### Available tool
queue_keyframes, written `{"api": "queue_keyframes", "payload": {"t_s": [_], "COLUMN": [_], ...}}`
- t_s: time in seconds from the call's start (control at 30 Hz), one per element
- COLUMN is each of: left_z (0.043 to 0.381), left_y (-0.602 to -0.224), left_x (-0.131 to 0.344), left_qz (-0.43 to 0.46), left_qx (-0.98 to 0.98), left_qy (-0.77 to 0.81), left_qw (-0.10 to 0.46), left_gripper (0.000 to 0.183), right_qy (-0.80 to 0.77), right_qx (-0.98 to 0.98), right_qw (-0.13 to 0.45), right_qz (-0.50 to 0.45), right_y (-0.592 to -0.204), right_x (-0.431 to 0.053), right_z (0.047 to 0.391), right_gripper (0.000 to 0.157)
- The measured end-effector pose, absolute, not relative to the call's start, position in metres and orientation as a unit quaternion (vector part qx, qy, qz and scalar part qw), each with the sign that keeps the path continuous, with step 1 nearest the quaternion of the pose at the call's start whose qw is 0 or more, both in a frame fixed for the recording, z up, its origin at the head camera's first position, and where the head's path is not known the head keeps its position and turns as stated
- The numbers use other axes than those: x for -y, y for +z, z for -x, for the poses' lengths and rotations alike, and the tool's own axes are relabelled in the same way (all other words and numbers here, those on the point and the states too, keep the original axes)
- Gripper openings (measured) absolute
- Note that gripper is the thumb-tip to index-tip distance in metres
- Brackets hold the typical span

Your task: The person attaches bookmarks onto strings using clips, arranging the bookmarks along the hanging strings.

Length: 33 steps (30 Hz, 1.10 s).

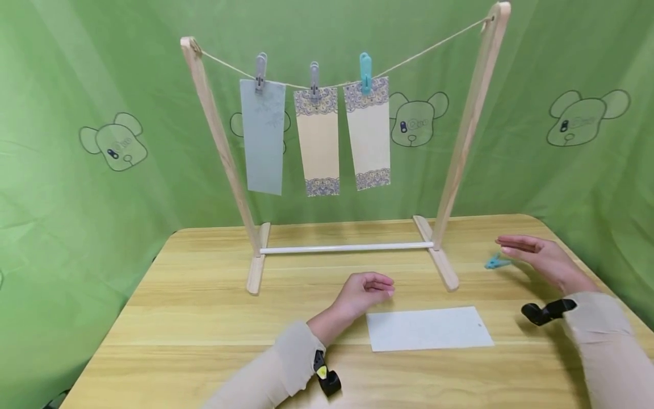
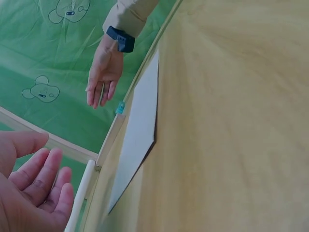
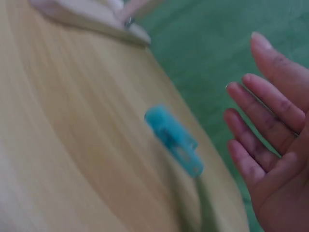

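A pale, blank card with a small hole near its right end lies flat on the table. My left hand hovers just beyond the card's left end, fingers loosely bent and holding nothing. On the right, a teal clothespin lies on the tabletop; the right wrist view shows this clothespin closer up. My right hand is held above and beside it, fingers nearly straight, apart from it. From a string hang a blue-grey card, a peach patterned card and a cream patterned card.
A wooden stand with a left post, a right post and a white crossbar stands at the back. Two grey clothespins and a teal clip grip the hanging cards. Behind is a green curtain.
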<state>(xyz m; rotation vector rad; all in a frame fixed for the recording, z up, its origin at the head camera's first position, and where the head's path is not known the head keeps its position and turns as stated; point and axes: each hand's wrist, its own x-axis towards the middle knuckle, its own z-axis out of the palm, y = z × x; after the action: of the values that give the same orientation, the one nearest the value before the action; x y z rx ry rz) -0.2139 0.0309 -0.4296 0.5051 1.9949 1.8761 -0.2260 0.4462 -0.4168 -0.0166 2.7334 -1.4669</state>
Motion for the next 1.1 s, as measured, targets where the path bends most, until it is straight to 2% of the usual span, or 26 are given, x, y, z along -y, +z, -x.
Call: {"api": "queue_keyframes", "payload": {"t_s": [0.2,0.5,0.9,1.1], "left_z": [0.212,0.21,0.206,0.202], "left_y": [-0.435,-0.438,-0.442,-0.442], "left_x": [-0.033,-0.035,-0.036,-0.036], "left_qz": [-0.193,-0.203,-0.239,-0.276], "left_qx": [-0.713,-0.722,-0.788,-0.813], "left_qy": [0.649,0.631,0.528,0.472], "left_qw": [0.181,0.198,0.209,0.201], "left_gripper": [0.023,0.026,0.044,0.051], "right_qy": [-0.435,-0.477,-0.434,-0.419], "right_qx": [-0.899,-0.876,-0.896,-0.902], "right_qw": [0.041,0.04,0.047,0.011], "right_qz": [-0.002,0.057,0.082,0.101], "right_y": [-0.43,-0.455,-0.455,-0.459], "right_x": [-0.462,-0.476,-0.47,-0.47], "right_z": [0.227,0.23,0.23,0.229], "right_gripper": [0.058,0.057,0.064,0.058]}}
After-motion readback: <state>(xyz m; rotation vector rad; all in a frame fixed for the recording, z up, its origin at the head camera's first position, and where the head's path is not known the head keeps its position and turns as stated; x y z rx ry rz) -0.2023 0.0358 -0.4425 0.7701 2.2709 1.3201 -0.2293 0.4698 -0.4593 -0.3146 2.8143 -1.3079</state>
